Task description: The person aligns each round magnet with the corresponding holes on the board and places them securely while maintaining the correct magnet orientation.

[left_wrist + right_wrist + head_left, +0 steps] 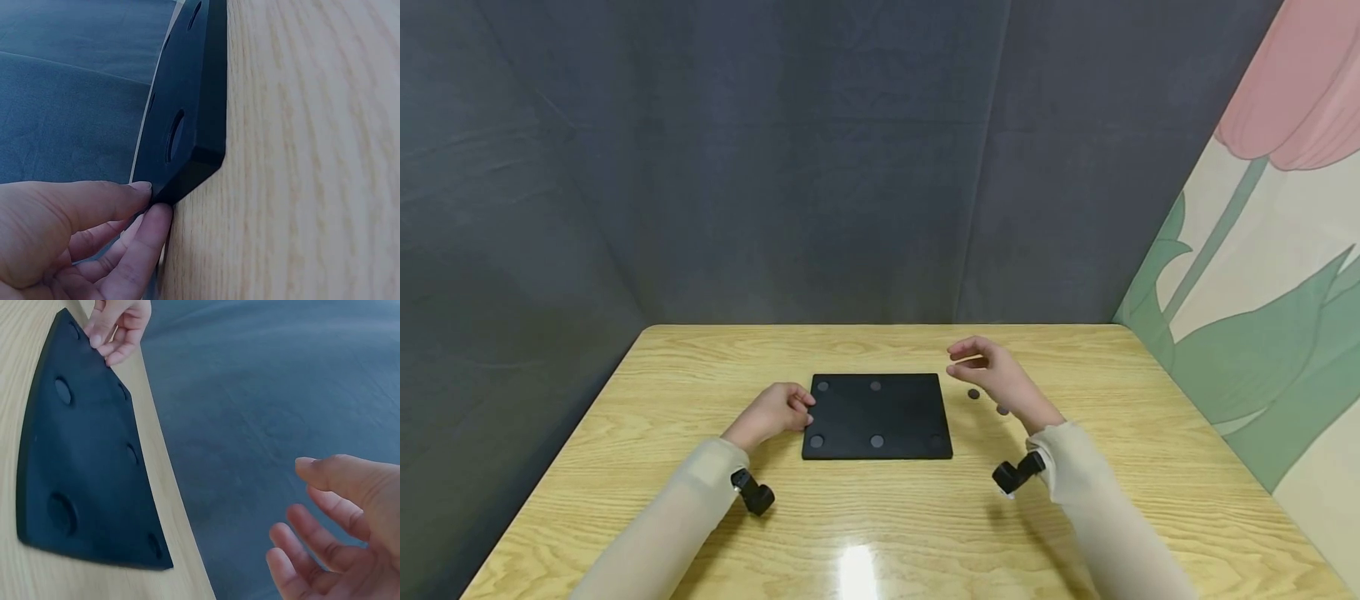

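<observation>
A flat black rectangular board (880, 417) lies on the table, with several round recesses; lighter grey discs (877, 442) show in some of them. At its left edge my left hand (778, 410) pinches the board between thumb and finger, close to a corner recess (175, 135) in the left wrist view. My right hand (992, 373) hovers above the table just right of the board, fingers loosely bent and spread apart. Nothing lies between its fingers (312, 534) in the right wrist view. Two small dark discs, a nearer one (1002, 409) and a farther one (973, 393), lie beneath that hand.
The light wooden table (700, 367) extends around the board on every side. Behind it hangs a dark grey curtain (820, 167), and a wall with painted tulips (1262, 317) stands along the right side. Each wrist bears a small black camera (1018, 472).
</observation>
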`<state>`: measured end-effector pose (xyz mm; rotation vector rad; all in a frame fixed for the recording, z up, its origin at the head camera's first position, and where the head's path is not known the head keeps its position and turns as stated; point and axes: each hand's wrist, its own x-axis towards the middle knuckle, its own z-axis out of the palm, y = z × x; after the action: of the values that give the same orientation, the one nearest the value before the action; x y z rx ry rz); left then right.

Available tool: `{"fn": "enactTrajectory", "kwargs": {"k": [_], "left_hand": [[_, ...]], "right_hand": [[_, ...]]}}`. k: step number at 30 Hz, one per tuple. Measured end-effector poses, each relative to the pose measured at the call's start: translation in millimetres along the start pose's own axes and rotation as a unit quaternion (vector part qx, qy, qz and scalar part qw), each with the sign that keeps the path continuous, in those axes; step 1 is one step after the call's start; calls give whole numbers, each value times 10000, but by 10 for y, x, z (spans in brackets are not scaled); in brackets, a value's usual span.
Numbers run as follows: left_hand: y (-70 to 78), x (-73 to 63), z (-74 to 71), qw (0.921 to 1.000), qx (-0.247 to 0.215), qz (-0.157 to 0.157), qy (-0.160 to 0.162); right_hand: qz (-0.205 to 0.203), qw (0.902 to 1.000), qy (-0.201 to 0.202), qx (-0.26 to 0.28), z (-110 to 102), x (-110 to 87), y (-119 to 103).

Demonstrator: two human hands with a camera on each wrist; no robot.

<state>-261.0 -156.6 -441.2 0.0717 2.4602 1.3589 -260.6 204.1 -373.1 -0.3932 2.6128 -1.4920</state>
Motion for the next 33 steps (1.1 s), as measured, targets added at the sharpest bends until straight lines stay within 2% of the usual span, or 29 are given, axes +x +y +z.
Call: {"fn": "enactTrajectory", "kwargs": {"k": [17,33], "left_hand": [[25,-7,6,10000,52,5,58],[44,-35,11,9999,78,27,108]], "right_hand": [[228,9980,402,-429,-402,-253,352],[453,9948,558,-716,-535,-390,645]]}}
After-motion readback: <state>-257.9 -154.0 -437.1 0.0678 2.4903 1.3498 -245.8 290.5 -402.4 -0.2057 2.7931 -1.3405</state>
